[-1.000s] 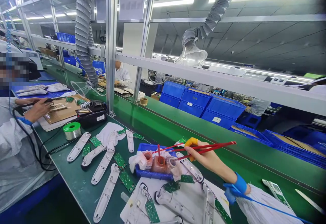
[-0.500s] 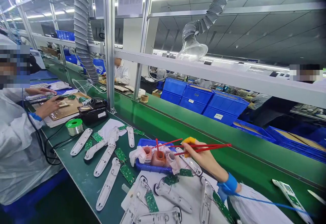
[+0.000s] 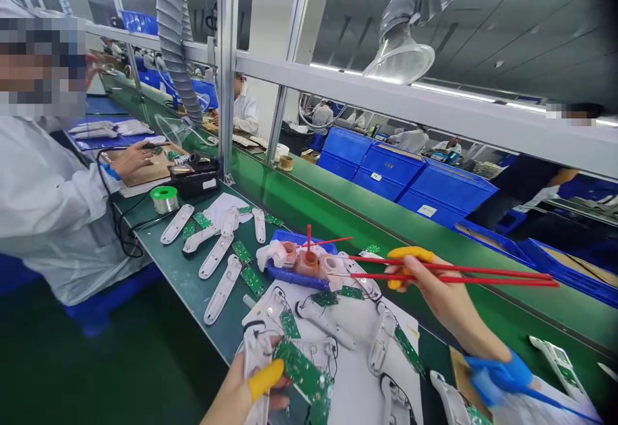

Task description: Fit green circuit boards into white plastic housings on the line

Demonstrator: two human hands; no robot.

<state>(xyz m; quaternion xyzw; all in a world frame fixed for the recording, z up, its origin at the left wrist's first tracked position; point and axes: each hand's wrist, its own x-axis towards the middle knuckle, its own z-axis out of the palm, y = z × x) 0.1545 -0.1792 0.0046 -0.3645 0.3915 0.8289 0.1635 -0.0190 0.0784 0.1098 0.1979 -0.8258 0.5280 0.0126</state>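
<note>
My right hand [image 3: 437, 290], with yellow finger cots and a blue wrist strap, is closed on two long red sticks [image 3: 463, 273] held like chopsticks. Their tips point left at small pinkish pots in a blue tray [image 3: 290, 275]. Another red stick [image 3: 309, 238] stands in the middle pot. My left hand [image 3: 251, 389] at the bottom edge grips a white plastic housing [image 3: 253, 351] with a green circuit board [image 3: 304, 377] beside its yellow-capped thumb.
Several white housings [image 3: 223, 288] and green boards [image 3: 252, 279] lie on the green bench and a white sheet [image 3: 357, 354]. A solder spool [image 3: 164, 198] and black unit [image 3: 196, 180] stand left. A co-worker in white [image 3: 53, 199] works at the left. Blue crates [image 3: 410, 187] line the far side.
My left hand has come into view holding a housing and board. My right hand with the red sticks has drawn back to the right. The view has shifted downward.
</note>
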